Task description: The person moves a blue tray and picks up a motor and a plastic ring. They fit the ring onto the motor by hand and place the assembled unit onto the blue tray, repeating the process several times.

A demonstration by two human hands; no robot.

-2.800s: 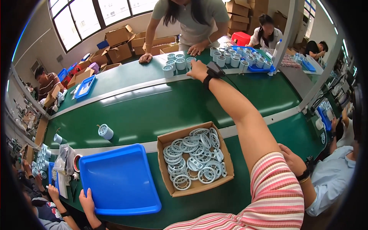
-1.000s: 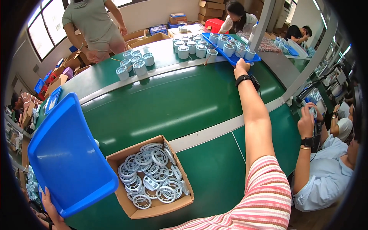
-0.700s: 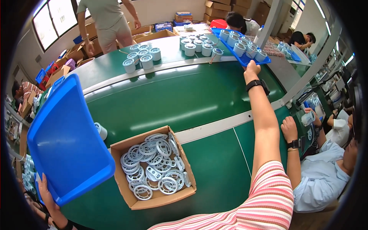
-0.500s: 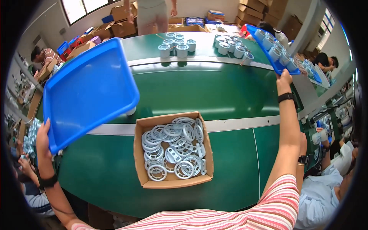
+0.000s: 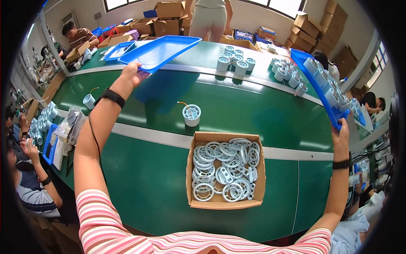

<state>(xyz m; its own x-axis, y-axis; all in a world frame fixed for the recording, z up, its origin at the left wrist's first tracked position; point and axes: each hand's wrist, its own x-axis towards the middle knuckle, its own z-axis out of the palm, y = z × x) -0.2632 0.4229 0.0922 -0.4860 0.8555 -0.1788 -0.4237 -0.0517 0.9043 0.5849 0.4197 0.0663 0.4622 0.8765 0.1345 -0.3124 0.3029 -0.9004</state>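
My left hand (image 5: 134,73) grips the near edge of an empty blue tray (image 5: 169,48), stretched out over the far side of the green bench. At the right, my right hand (image 5: 341,128) is closed on the end of a second blue tray (image 5: 315,86), which is tilted and carries several pale blue cylindrical parts (image 5: 332,96). In front of me a cardboard box (image 5: 226,205) holds many pale blue plastic rings and small brackets (image 5: 224,174). Just beyond it stands one white-and-blue cylinder (image 5: 191,115) with an orange wire.
Groups of similar cylinders (image 5: 241,65) stand along the far strip, near another blue tray (image 5: 119,51). A lone cylinder (image 5: 89,101) sits at left on the belt (image 5: 148,111). Co-workers sit at both sides; a person (image 5: 208,21) stands behind the bench among cardboard boxes (image 5: 170,26).
My left hand has carried the empty tray from the near left out to the far side, and the tray now lies flatter. My right hand still holds the loaded tray. The view has turned left.
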